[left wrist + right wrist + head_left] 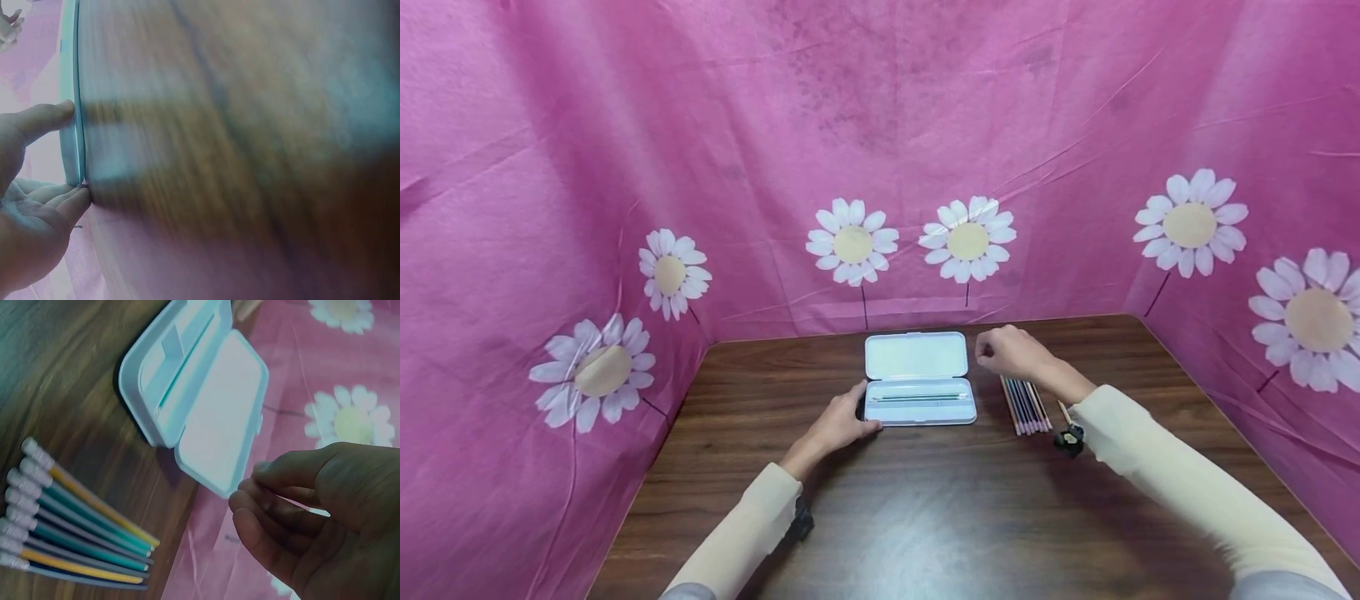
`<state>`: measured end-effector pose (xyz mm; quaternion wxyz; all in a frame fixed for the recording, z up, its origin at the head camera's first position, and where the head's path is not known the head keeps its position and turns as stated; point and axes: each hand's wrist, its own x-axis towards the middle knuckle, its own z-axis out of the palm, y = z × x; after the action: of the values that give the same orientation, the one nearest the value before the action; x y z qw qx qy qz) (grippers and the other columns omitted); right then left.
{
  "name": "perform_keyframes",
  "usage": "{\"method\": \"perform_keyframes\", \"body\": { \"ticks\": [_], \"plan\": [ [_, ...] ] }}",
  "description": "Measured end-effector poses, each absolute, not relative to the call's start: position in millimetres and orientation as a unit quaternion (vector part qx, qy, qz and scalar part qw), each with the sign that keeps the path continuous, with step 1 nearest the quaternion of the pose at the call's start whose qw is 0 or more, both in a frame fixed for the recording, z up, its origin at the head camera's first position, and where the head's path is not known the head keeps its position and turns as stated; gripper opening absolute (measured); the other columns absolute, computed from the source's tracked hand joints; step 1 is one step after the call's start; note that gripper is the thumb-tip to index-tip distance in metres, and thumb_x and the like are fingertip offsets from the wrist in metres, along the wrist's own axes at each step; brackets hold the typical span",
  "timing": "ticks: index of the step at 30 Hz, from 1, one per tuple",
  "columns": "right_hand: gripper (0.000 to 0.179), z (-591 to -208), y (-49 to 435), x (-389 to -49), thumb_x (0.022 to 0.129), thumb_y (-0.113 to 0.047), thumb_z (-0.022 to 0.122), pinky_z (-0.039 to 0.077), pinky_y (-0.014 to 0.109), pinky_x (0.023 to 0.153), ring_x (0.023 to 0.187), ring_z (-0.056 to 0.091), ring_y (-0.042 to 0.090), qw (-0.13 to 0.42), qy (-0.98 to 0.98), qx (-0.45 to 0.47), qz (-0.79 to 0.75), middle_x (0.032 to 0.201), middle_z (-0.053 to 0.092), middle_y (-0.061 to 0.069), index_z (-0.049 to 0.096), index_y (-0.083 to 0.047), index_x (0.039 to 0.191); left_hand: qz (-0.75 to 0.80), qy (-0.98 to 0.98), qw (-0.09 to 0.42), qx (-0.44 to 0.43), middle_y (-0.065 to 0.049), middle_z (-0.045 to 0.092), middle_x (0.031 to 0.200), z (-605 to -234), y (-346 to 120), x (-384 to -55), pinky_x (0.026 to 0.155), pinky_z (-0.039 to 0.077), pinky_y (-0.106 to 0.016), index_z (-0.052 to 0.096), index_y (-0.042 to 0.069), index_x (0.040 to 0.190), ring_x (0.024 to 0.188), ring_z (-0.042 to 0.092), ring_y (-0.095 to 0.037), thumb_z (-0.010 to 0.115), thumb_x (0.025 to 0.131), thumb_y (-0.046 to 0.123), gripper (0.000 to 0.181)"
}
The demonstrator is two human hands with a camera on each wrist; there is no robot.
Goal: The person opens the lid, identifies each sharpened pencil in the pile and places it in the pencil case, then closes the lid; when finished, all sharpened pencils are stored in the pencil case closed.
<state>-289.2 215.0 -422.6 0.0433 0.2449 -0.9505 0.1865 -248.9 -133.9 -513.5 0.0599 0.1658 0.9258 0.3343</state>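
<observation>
A white pencil case (917, 356) lies open on the table, its lid folded back. Inside its lower tray are green pencils (917, 398). My left hand (837, 421) grips the case's left end, thumb at the front edge and fingers around the corner, as the left wrist view shows. To the right of the case my right hand (1011, 350) is raised above the far ends of a row of pencils (1026, 408). The right wrist view shows its fingers (259, 534) loosely curled with nothing between them. Pale erasers cap the pencils' near ends (25, 500).
One more pencil (1064, 412) lies partly hidden by the right wrist. Dark wrist cameras (1070, 439) sit on both sleeves. A pink cloth (895, 125) with white daisies stands around the far and side edges of the wooden table (925, 508).
</observation>
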Motion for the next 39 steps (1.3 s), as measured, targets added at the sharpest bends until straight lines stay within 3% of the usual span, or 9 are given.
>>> {"method": "perform_keyframes", "body": {
  "ticks": [5,11,18,24,31,36,39],
  "plan": [
    [0.006,-429.7,239.7,-289.9,0.092,-0.009,0.071,0.055,0.043,0.071,0.072,0.060,0.017,0.034,-0.960,0.201,0.190,0.083,0.073,0.004,0.077,-0.008,0.090,0.333,0.927,0.063,0.162,-0.028,0.047,0.162,-515.0,-134.1,-247.9,0.125,0.041,-0.053,0.035,-0.006,0.162,0.149,0.049,-0.040,0.083,0.093,0.027,0.090],
    [0.007,-445.9,264.1,-295.3,0.091,-0.012,0.070,0.056,0.052,0.075,0.076,0.065,0.023,0.032,-0.969,0.158,0.187,0.083,0.074,0.006,0.076,-0.008,0.088,0.346,0.922,0.062,0.165,-0.029,0.047,0.162,-513.0,-134.8,-248.7,0.124,0.041,-0.054,0.034,-0.007,0.162,0.149,0.050,-0.040,0.082,0.094,0.025,0.090],
    [0.009,-465.3,281.1,-294.3,0.092,-0.011,0.068,0.055,0.051,0.072,0.074,0.063,0.023,0.016,-0.975,0.118,0.188,0.081,0.072,0.005,0.073,-0.010,0.084,0.328,0.927,0.052,0.175,-0.032,0.048,0.160,-512.3,-134.1,-248.6,0.123,0.041,-0.059,0.035,-0.009,0.161,0.146,0.051,-0.044,0.081,0.093,0.026,0.089],
    [0.008,-483.3,287.3,-295.6,0.089,-0.010,0.068,0.055,0.051,0.069,0.071,0.063,0.024,0.014,-0.977,0.113,0.179,0.079,0.071,0.007,0.072,-0.009,0.081,0.347,0.920,0.062,0.169,-0.033,0.046,0.160,-515.1,-135.3,-250.2,0.124,0.040,-0.057,0.034,-0.010,0.161,0.148,0.049,-0.045,0.082,0.093,0.023,0.089],
    [0.009,-494.7,290.7,-296.0,0.086,-0.011,0.069,0.053,0.051,0.063,0.067,0.061,0.026,0.021,-0.981,0.097,0.167,0.075,0.069,0.009,0.069,-0.007,0.078,0.340,0.921,0.052,0.183,-0.034,0.048,0.158,-525.7,-138.7,-256.0,0.122,0.043,-0.056,0.035,-0.009,0.161,0.146,0.052,-0.045,0.080,0.095,0.032,0.090],
    [0.007,-493.9,287.6,-294.4,0.085,-0.011,0.068,0.055,0.053,0.064,0.069,0.064,0.030,0.021,-0.983,0.078,0.164,0.078,0.071,0.012,0.069,-0.007,0.079,0.344,0.921,0.057,0.174,-0.033,0.048,0.159,-518.7,-136.4,-252.3,0.123,0.043,-0.056,0.035,-0.009,0.161,0.146,0.051,-0.044,0.082,0.093,0.027,0.090],
    [0.018,-493.5,286.5,-294.2,0.086,-0.009,0.065,0.052,0.049,0.059,0.064,0.059,0.028,0.012,-0.984,0.065,0.167,0.069,0.062,0.009,0.061,-0.009,0.069,0.344,0.922,0.063,0.164,-0.031,0.047,0.160,-512.7,-133.7,-248.3,0.124,0.042,-0.056,0.035,-0.008,0.162,0.147,0.051,-0.043,0.083,0.093,0.025,0.090]
  ]
}}
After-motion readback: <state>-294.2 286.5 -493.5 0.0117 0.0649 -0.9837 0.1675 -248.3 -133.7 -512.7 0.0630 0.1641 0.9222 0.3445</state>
